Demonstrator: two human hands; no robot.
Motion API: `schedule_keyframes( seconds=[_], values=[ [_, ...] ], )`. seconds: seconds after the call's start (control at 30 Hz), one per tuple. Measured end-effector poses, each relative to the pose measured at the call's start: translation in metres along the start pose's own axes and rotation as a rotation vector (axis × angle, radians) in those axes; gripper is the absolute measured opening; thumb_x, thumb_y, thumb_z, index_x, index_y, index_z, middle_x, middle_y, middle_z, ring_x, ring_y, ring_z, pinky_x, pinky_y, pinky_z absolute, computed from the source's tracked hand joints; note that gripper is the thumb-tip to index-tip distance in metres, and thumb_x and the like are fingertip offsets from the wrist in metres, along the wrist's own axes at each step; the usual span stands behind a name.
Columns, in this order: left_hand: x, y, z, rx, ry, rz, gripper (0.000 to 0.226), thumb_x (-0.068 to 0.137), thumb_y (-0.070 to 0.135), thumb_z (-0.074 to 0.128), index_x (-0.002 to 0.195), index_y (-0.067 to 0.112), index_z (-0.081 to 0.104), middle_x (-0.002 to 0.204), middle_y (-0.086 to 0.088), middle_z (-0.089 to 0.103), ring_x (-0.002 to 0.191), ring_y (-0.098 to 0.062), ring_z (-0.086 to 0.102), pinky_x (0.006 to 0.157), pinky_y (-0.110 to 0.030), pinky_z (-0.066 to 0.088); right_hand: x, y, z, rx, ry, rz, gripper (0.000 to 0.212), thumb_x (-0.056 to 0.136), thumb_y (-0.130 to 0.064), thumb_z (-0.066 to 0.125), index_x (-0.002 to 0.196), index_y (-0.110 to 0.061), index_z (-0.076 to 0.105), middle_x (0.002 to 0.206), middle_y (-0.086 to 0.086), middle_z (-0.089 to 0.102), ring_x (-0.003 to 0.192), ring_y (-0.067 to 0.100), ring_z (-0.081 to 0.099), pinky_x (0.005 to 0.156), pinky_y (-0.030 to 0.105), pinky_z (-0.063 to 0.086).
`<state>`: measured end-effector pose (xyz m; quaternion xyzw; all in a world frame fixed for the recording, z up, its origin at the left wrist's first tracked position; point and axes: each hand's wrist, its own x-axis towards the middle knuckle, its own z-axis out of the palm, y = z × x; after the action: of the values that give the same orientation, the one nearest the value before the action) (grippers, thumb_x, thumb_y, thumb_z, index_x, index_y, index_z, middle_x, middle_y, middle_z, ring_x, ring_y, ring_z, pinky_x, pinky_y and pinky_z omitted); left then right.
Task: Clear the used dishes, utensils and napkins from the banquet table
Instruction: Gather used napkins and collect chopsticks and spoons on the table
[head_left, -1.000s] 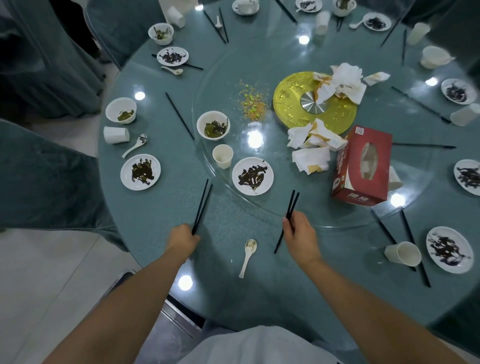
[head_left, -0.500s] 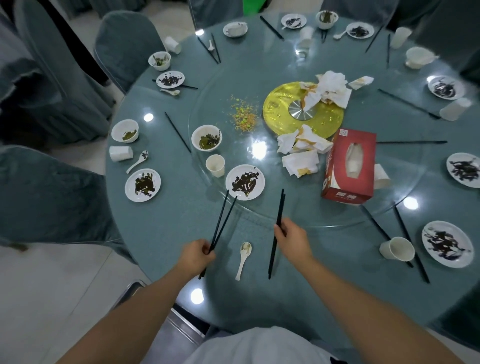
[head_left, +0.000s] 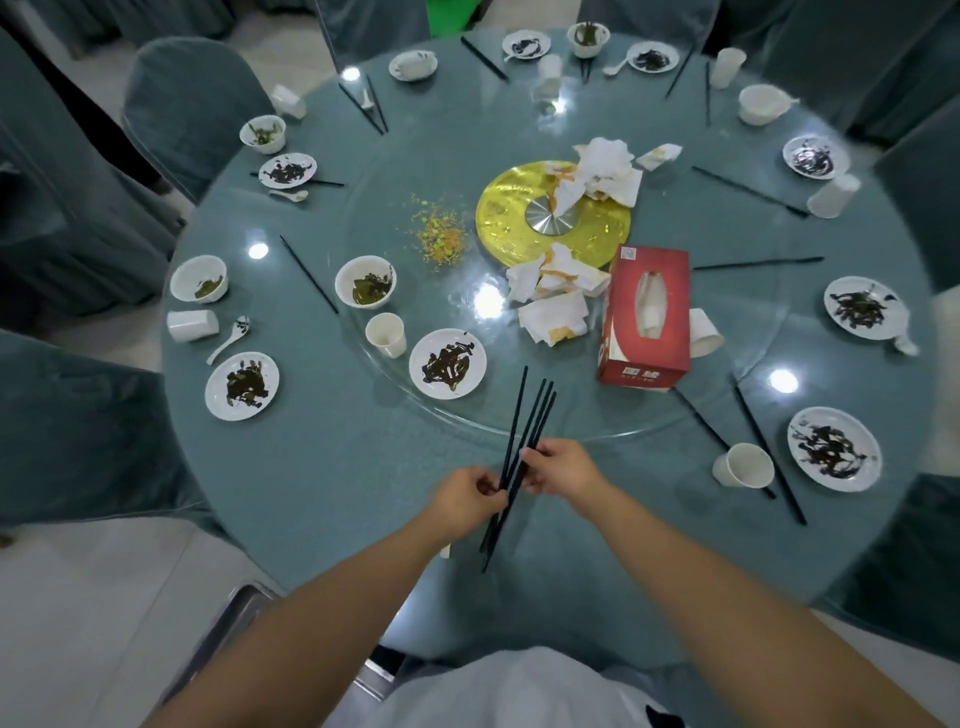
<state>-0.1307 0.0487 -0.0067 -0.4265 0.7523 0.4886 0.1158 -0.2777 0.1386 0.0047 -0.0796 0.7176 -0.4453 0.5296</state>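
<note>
Partly hidden under the left forearm, a small white thing on the surface (head_left: 311, 467) cannot be made out. Left hand (head_left: 465, 501) and right hand (head_left: 563, 467) meet above the near edge, both grips pinched on one bundle of black chopsticks (head_left: 524, 441); tips fan away beyond the fingers, butts slant down below the grip.

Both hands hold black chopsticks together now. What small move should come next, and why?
Probably pass the whole bundle of chopsticks into the left hand. Both hands pinch the same sticks, so neither is free, and a cup and dirty plate wait near the right hand, which could then reach them.
</note>
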Motion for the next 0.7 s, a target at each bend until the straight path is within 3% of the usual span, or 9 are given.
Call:
schedule_keyframes(
  seconds=[0.23, 0.43, 0.6, 0.7],
  values=[
    [0.005, 0.013, 0.01, 0.057, -0.09, 0.012, 0.012, 0.081, 0.023, 0.07, 0.075, 0.02, 0.061, 0.068, 0.004, 0.059, 0.066, -0.015, 0.057, 0.073, -0.036, 0.055, 0.0, 0.013, -0.016, 0.154, -0.034, 0.08, 0.012, 0.097, -0.017, 0.061, 0.095, -0.006, 0.066, 0.075, 0.006, 0.068, 0.058, 0.013, 0.061, 0.059, 0.025, 0.056],
    [0.009, 0.021, 0.008, 0.105, -0.138, 0.004, 0.01, 0.083, 0.026, 0.068, 0.081, 0.019, 0.061, 0.076, -0.001, 0.064, 0.077, -0.023, 0.066, 0.079, -0.042, 0.057, 0.005, 0.016, -0.014, 0.12, 0.008, 0.062, 0.014, 0.093, -0.017, 0.066, 0.095, -0.003, 0.067, 0.082, 0.013, 0.07, 0.065, 0.018, 0.063, 0.059, 0.028, 0.055],
    [0.019, 0.024, 0.002, 0.127, -0.138, 0.018, 0.01, 0.084, 0.025, 0.068, 0.08, 0.018, 0.061, 0.072, 0.003, 0.061, 0.071, -0.018, 0.061, 0.079, -0.042, 0.058, 0.017, 0.007, -0.012, 0.037, 0.042, 0.067, 0.017, 0.092, -0.015, 0.067, 0.096, 0.002, 0.067, 0.08, 0.016, 0.068, 0.064, 0.022, 0.062, 0.061, 0.031, 0.056],
    [0.027, 0.026, -0.003, 0.073, -0.124, 0.007, 0.017, 0.086, 0.029, 0.07, 0.091, 0.012, 0.069, 0.077, 0.0, 0.065, 0.077, -0.022, 0.064, 0.081, -0.04, 0.057, 0.029, -0.009, -0.014, -0.118, 0.06, 0.039, 0.016, 0.091, -0.015, 0.067, 0.081, -0.003, 0.066, 0.072, 0.016, 0.066, 0.054, 0.02, 0.06, 0.058, 0.03, 0.055]
  ],
)
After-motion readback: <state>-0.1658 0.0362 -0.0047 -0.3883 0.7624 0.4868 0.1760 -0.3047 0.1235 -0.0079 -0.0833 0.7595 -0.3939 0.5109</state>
